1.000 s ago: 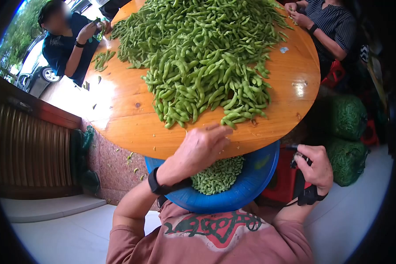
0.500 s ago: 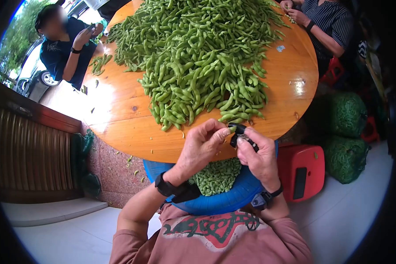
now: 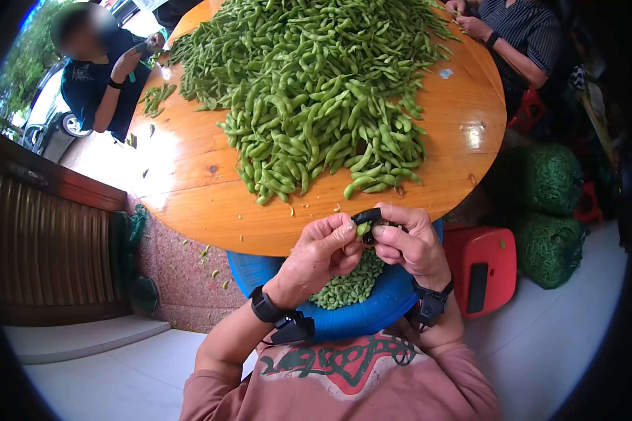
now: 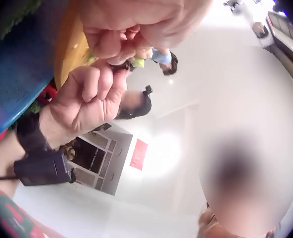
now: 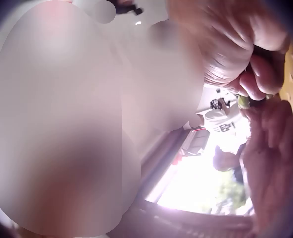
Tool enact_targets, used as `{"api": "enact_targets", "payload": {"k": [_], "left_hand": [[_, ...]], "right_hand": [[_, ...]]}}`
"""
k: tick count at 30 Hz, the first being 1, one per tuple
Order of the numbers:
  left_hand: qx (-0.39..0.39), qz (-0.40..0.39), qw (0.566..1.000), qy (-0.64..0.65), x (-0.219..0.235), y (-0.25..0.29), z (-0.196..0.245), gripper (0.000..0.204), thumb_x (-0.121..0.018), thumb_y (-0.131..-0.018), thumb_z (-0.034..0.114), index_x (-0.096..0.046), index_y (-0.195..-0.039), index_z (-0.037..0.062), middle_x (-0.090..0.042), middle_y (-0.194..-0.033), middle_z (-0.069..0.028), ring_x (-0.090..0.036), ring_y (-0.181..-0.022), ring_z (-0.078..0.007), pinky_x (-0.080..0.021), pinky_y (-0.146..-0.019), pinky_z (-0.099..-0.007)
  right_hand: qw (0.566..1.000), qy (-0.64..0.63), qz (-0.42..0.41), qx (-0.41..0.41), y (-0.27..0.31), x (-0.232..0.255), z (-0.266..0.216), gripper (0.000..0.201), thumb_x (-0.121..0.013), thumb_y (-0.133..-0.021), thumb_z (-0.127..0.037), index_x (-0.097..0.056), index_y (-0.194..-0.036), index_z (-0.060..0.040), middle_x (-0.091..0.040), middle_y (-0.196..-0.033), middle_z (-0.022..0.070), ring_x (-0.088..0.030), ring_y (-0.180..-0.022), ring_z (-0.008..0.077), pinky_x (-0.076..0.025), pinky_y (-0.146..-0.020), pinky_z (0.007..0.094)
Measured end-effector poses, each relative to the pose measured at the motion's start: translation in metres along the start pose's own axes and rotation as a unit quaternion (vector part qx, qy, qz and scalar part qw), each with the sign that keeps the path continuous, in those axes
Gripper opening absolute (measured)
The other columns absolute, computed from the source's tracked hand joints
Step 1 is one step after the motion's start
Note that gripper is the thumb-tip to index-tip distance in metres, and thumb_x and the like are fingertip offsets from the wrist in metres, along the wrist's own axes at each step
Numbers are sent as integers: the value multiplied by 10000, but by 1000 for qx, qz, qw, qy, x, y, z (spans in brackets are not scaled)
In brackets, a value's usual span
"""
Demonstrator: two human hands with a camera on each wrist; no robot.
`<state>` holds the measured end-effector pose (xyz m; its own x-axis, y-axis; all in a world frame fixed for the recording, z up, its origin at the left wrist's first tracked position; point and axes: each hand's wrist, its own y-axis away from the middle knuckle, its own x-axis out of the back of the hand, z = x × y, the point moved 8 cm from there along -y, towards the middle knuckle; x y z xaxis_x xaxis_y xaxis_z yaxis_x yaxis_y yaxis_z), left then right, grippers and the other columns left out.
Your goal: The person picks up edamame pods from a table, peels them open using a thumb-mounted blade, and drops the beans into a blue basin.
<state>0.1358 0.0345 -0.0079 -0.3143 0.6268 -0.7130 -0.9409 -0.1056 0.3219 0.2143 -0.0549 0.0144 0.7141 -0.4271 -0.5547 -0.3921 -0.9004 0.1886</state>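
In the head view both hands meet over the near edge of the table. My left hand (image 3: 316, 251) pinches a green soybean pod (image 3: 362, 229) between thumb and fingers. The right hand (image 3: 416, 245) pinches the pod from the other side, with black covers (image 3: 367, 216) at its index fingertip and thumb. Below them a blue basin (image 3: 256, 270) holds shelled green beans (image 3: 347, 286). A large heap of soybean pods (image 3: 316, 105) covers much of the table beyond. In the right wrist view, the pod (image 5: 243, 102) shows between the fingers, partly hidden.
The round wooden table (image 3: 203, 203) carries loose pods at left. Two people sit across it, one at left and one at right, hands raised. A red stool (image 3: 495, 259) stands beside the basin at right. Green net bags (image 3: 551, 249) full of pods lie behind it.
The right hand came in from the far right to meet the left hand. The left hand moved back from the heap with a pod, and both hands now sit slightly lower over the basin.
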Motion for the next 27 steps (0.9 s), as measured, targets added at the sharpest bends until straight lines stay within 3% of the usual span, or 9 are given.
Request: {"api": "enact_targets", "payload": {"k": [2, 4, 6, 8, 11, 16, 21, 25, 27], "left_hand": [[9, -10, 1000, 6, -3, 5, 2, 155, -592, -1004, 199, -548, -907, 86, -487, -660, 45, -412, -518, -63, -298, -462, -209], [-18, 11, 974, -226, 0, 15, 15, 183, -608, -995, 186, -548, -875, 61, -495, -647, 34, -440, -516, -76, -332, -461, -232], [-32, 4, 940, -341, 10, 23, 18, 200, -624, -982, 180, -547, -857, 44, -489, -633, 11, -451, -515, -88, -349, -466, -248], [-138, -17, 795, -590, -2, 38, 30, 213, -667, -918, 119, -536, -805, -5, -494, -629, -80, -511, -498, -181, -410, -482, -338], [-268, -75, 721, -634, -1, 51, 3, 138, -688, -839, 24, -555, -821, -5, -554, -667, -111, -565, -504, -246, -451, -493, -374], [-195, -109, 606, -764, 3, 51, -24, 116, -624, -775, 60, -521, -750, 14, -568, -689, -133, -603, -570, -353, -491, -488, -447], [-236, -82, 602, -758, 9, 32, -18, 106, -619, -738, 51, -527, -736, -2, -565, -657, -146, -590, -562, -348, -490, -511, -437], [-150, -89, 745, -644, 1, 25, -15, 48, -608, -838, 20, -587, -843, -23, -572, -677, -146, -573, -583, -267, -467, -548, -341], [47, -68, 908, -412, 6, 19, -40, 118, -598, -897, 34, -606, -997, -29, -599, -729, -150, -585, -637, -252, -472, -608, -296]], "right_hand": [[986, 147, 4, 77, 0, -3, -11, 152, -576, -919, -15, -650, -1046, 23, -519, -801, -9, -470, -609, 59, -364, -501, 223], [838, 462, -6, 289, 8, -27, -39, 180, -610, -849, 18, -662, -1020, -6, -566, -846, 81, -554, -657, 207, -439, -575, 300], [835, 472, -25, 283, 15, -29, -27, 183, -618, -836, 31, -660, -1010, -4, -569, -856, 103, -567, -671, 240, -454, -592, 313], [822, 498, -55, 270, 23, -33, -17, 158, -637, -810, 61, -654, -959, 10, -576, -823, 113, -593, -689, 261, -487, -633, 342], [811, 531, 0, 244, 30, -18, -31, 155, -637, -815, 56, -669, -959, 12, -579, -780, 104, -589, -664, 255, -477, -613, 331], [806, 535, 135, 213, 45, 9, -59, 182, -634, -823, 30, -692, -994, 14, -567, -762, 83, -547, -623, 170, -427, -569, 275], [812, 523, 144, 216, 55, 12, -49, 178, -639, -825, 23, -688, -996, 18, -578, -771, 90, -561, -634, 181, -445, -586, 282], [815, 535, 102, 199, 58, 4, -24, 203, -703, -817, -22, -676, -1015, 19, -632, -879, 117, -632, -741, 240, -504, -665, 312], [827, 513, 100, 207, 59, -3, -10, 223, -729, -805, -44, -672, -1014, 10, -626, -895, 122, -639, -783, 270, -514, -690, 327]]}}
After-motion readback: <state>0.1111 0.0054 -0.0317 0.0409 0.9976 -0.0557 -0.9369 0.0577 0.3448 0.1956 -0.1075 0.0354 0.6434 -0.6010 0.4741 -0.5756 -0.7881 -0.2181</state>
